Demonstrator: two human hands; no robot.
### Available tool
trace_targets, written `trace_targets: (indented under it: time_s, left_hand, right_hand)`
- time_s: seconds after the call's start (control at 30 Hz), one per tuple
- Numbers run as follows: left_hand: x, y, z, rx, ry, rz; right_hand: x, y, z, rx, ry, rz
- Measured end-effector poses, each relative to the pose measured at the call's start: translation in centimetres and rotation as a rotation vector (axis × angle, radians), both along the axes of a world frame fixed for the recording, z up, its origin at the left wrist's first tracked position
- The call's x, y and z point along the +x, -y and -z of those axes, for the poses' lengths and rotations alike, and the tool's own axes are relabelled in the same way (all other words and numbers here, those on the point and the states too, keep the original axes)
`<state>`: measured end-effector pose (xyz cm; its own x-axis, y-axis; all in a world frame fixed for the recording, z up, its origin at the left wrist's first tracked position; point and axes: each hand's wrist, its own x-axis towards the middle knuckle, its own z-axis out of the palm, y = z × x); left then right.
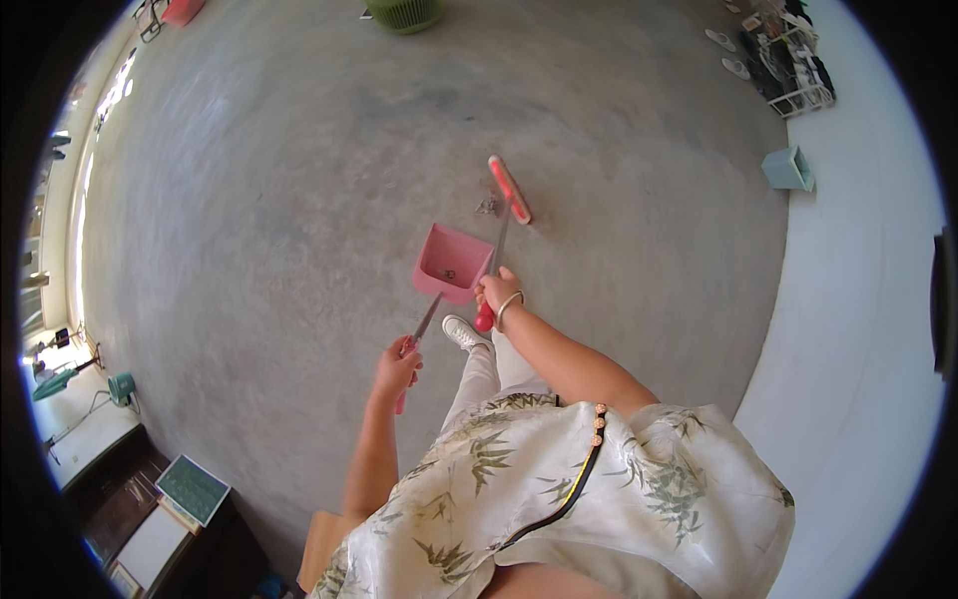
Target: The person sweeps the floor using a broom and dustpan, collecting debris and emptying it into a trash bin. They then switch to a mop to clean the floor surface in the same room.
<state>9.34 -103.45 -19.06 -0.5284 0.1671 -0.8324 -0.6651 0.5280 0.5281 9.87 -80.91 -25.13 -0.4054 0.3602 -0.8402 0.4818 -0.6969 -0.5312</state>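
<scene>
Pink dustpan (461, 248): centre of frame, mouth toward the top; a few bits of debris (447, 274) lie inside. Whether its base touches the floor (249, 250), cannot tell.
Left hand (397, 367): lower centre-left, fingers wrapped round the pink grip of the pan's handle.
Right hand (499, 288): just right of the pan, closed round the broom's shaft above its red end.
Broom head (510, 188): red, upper centre, slanted; just right of a small heap (486, 206) lying beyond the pan's mouth.
Pan, handling: looks like thin, stiff plastic, so probably light; tilting mouth-down would likely spill the bits. Best hold: the pink grip, kept level.
Broom, handling: probably light, head stiff-backed; smooth shaft may slip or twist. Best hold: well up toward the red end.
Surrounds: green basket (404, 14) at top centre; pale-blue bin (788, 170) at upper right, by the wall.
</scene>
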Motion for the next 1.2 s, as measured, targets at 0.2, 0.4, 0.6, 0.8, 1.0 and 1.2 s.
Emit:
trace_targets:
  time_s: [0.2, 0.4, 0.6, 0.8, 1.0, 1.2]
  left_hand:
    - [-2.5, -2.2, 0.2, -0.01, 0.066, -0.02]
    - [-3.9, -3.4, 0.7, -0.057, 0.052, -0.003]
    - [-5.7, -4.6, 0.4, -0.092, 0.072, 0.007]
    - [-5.4, -4.4, 0.5, -0.086, 0.077, 0.014]
    - [-5.3, -3.8, 0.5, -0.072, 0.052, 0.039]
    - [-6.4, -3.9, -0.4, -0.126, 0.036, 0.106]
  right_hand:
    - [-5.6, -9.6, 7.3, 0.388, 0.077, -0.359]
    - [-8.1, -20.8, 15.3, -0.158, 0.41, -0.535]
    - [6.7, -14.6, 16.4, 0.75, 0.425, -1.064]
    - [15.4, -14.9, 5.3, 0.502, 0.352, -1.226]
    - [19.3, -16.0, 1.9, 0.558, 0.32, -1.023]
    - [8.9, -17.7, 5.3, 0.299, 0.423, -0.691]
